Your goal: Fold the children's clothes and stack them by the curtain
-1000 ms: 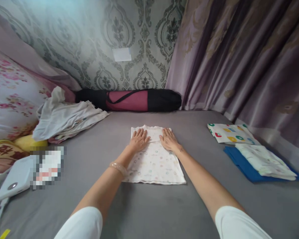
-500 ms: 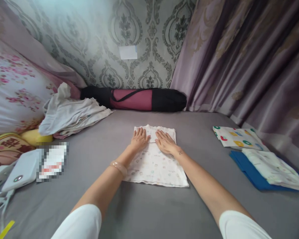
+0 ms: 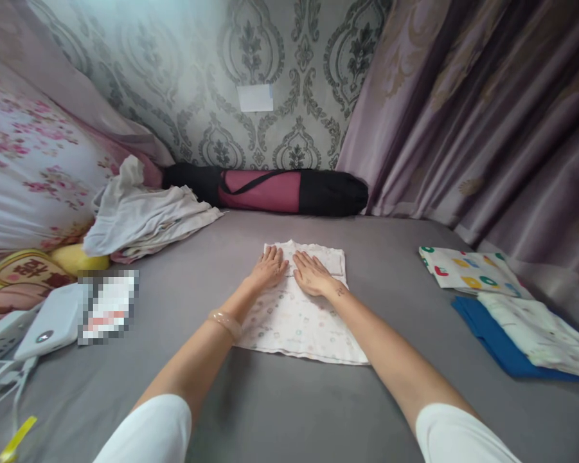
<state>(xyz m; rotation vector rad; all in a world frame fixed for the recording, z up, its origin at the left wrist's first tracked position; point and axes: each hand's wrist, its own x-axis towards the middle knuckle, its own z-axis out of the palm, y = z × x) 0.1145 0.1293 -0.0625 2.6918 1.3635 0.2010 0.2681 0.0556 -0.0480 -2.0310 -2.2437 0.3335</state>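
Both hands flat on a folded printed garment [image 3: 301,308] mid-bed.
Left hand [image 3: 268,270] and right hand [image 3: 311,275] lie side by side, fingers spread, gripping nothing; even outward strokes toward its edges would best smooth the fold.

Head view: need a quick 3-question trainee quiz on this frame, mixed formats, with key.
1. True or false: both hands lie flat on the printed white garment.
2. Which lies nearest the left hand? A) rolled maroon and black bag B) right hand C) blue folded cloth
3. Fill in: the garment is spread on a ____ sheet.

Key: 1 true; 2 B; 3 grey.
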